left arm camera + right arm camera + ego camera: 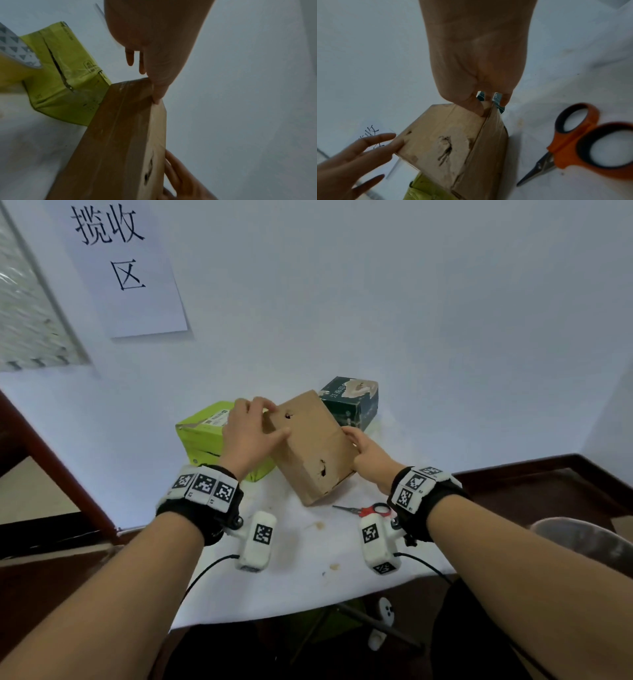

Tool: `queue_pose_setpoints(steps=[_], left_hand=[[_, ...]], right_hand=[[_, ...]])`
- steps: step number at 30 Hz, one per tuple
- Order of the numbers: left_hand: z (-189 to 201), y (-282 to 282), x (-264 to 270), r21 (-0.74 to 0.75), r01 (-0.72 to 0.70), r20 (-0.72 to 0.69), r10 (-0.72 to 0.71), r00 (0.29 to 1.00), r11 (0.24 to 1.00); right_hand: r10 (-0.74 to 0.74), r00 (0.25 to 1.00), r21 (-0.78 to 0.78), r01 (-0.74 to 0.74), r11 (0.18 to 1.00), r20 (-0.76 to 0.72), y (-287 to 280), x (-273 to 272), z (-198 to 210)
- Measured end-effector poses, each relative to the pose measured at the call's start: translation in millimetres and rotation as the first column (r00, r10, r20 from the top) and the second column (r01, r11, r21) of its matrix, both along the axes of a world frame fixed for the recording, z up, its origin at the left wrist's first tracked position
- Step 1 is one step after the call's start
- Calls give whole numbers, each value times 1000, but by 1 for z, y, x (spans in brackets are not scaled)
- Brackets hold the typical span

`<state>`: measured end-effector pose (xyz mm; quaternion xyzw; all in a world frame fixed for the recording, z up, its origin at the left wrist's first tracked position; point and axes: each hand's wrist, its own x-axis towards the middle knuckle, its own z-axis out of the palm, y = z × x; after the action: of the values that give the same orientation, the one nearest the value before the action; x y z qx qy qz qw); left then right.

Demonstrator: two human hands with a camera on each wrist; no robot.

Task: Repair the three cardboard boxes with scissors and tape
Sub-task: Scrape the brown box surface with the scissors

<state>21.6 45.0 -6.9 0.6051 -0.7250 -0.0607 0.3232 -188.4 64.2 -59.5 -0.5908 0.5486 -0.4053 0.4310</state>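
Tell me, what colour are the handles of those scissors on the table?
Orange-red with dark inner rims; the scissors show best in the right wrist view.

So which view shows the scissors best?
The right wrist view: the scissors lie beside the brown box, orange handles and blades large and unobstructed. The head view shows them small, partly behind the right wrist. The left wrist view misses them.

Your near worktop (301, 583) lies open at 6 o'clock. The scissors (364, 510) lie at 4 o'clock from the brown box (315, 446). The green box (205, 436) crowds 9 o'clock, and the dark box (356, 405) blocks 1 o'clock.
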Motion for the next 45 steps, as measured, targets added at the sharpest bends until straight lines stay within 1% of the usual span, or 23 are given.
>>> queue_pose_setpoints(steps=[1,3,5,6,9,12,14,16,18,20,24,26,28,29,31,32,34,36,38,41,43,44,45], left_hand=[[0,-3,1,19,-8,-80,9,997,1000],[1,-5,2,189,86,-302,-25,953,978],[1,-2,0,366,226,-484,-22,875,903],[-2,-2,-1,399,270,-544,-11,839,876],[-11,-1,-2,334,277,-679,26,734,901],[-21,0,-4,273,277,-828,79,555,921],[-24,4,-8,280,299,-873,113,474,912],[-28,6,-12,305,320,-884,141,446,897],[-33,5,-10,337,321,-869,162,467,885],[-35,4,-4,398,318,-821,179,542,860],[-41,4,4,510,246,-583,121,804,824],[-41,2,3,495,157,-399,63,915,855],[-39,2,-2,384,33,-97,5,995,923],[-36,2,-5,276,-5,55,-10,998,961],[-29,5,-13,92,61,266,-83,960,994],[-24,8,-19,71,127,344,-144,928,989],[-23,8,-29,136,227,474,-264,840,964],[-26,6,-38,206,226,572,-304,762,952],[-29,4,-44,207,190,626,-280,728,960],[-33,3,-48,178,164,631,-241,738,970],[-35,3,-48,180,168,622,-245,744,969],[-35,4,-47,183,171,623,-248,742,968],[-35,4,-47,186,171,625,-251,739,968]], right_hand=[[7,1000,-3,-7,1000,-4,0,-2,-2],[21,1000,-8,-21,1000,5,2,-6,-3],[19,1000,-9,-19,1000,25,3,-7,-3],[12,999,5,-12,1000,41,4,-7,-4],[-76,993,103,66,992,95,4,-7,-6],[-156,960,244,98,965,234,2,-6,-8],[-153,937,249,74,966,315,0,-4,-7],[-157,922,198,90,976,354,-3,0,-7],[-208,916,146,166,975,343,-6,1,-8],[-246,926,109,224,969,286,-9,-1,-8],[-262,959,37,259,965,108,-8,-5,-12],[-256,966,4,256,967,15,-4,-4,-13],[-249,968,-23,248,968,-39,-1,-3,-14],[-241,969,-36,240,970,-56,0,-3,-14],[-228,970,-65,223,973,-87,2,-3,-13],[-226,969,-82,218,972,-98,2,-3,-13],[-214,971,-109,203,973,-105,3,-2,-13],[-186,977,-113,174,978,-105,4,-1,-14],[-151,985,-74,145,987,-81,5,-5,-13],[-120,989,22,122,992,-85,5,-18,-9],[-118,955,67,141,988,-272,9,-30,-3],[-73,917,119,129,984,-391,11,-35,-1],[31,854,199,85,976,-519,16,-39,2]])
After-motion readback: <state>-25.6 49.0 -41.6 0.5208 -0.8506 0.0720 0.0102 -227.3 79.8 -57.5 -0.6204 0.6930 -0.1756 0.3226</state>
